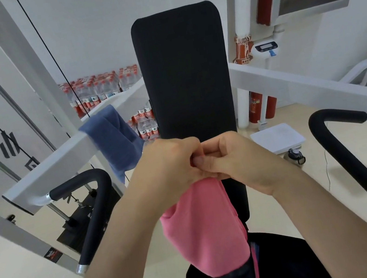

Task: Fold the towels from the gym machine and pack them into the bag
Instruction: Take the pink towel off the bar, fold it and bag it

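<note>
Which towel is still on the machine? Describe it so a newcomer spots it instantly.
Find the tall black back pad at centre. On the white machine arm to its left hangs the blue towel, draped over the bar. The only other towel is pink, held in both hands.

Both hands, left hand (170,165) and right hand (235,161), met before the tall black padded backrest (184,72), the pink cloth towel (203,228) hanging beneath into what seemed the black fabric bag (285,265). The blue terry towel (113,136) draped over the white metal machine arm (59,160), left of the backrest.
</note>
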`<state>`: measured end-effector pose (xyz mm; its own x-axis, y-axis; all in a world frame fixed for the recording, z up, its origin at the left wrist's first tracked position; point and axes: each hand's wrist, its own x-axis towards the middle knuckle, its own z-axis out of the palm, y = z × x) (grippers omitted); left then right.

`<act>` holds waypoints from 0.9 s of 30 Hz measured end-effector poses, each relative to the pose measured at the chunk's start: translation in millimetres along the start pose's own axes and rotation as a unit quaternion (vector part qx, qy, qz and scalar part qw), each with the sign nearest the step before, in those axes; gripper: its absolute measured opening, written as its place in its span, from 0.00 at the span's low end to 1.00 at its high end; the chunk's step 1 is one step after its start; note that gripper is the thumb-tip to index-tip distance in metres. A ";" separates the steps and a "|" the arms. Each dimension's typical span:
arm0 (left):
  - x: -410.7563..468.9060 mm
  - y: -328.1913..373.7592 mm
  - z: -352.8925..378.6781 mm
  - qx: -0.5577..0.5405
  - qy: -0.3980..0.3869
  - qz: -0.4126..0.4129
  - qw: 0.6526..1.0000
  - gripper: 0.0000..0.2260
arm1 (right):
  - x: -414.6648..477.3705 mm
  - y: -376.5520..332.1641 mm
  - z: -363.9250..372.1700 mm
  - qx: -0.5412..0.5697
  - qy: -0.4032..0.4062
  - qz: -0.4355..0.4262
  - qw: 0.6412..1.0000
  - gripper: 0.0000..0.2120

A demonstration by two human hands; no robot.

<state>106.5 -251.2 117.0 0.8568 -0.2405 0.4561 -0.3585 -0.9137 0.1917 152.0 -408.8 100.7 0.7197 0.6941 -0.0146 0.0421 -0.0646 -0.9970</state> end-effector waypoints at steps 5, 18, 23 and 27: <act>-10.4 -10.2 7.8 -0.198 -0.110 -0.229 0.947 0.13 | 8.9 14.9 -9.3 -0.187 0.143 -0.052 0.970 0.10; -26.2 -30.5 9.3 0.089 -0.046 -0.099 0.990 0.27 | 18.0 48.7 -13.8 -0.332 0.269 -0.185 0.885 0.10; -29.2 -32.0 11.2 0.086 -0.014 -0.081 0.993 0.14 | 18.2 43.9 -8.5 -0.186 0.242 -0.101 0.947 0.11; -26.6 -19.8 2.4 0.073 0.017 -0.128 0.989 0.10 | 19.2 40.3 -2.2 -0.239 0.264 -0.115 0.927 0.11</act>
<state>91.7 -227.5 98.9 0.8992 0.0141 0.4373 -0.0714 -0.9813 0.1786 169.1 -399.6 60.4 0.8878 0.2887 0.3585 0.4472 -0.3566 -0.8203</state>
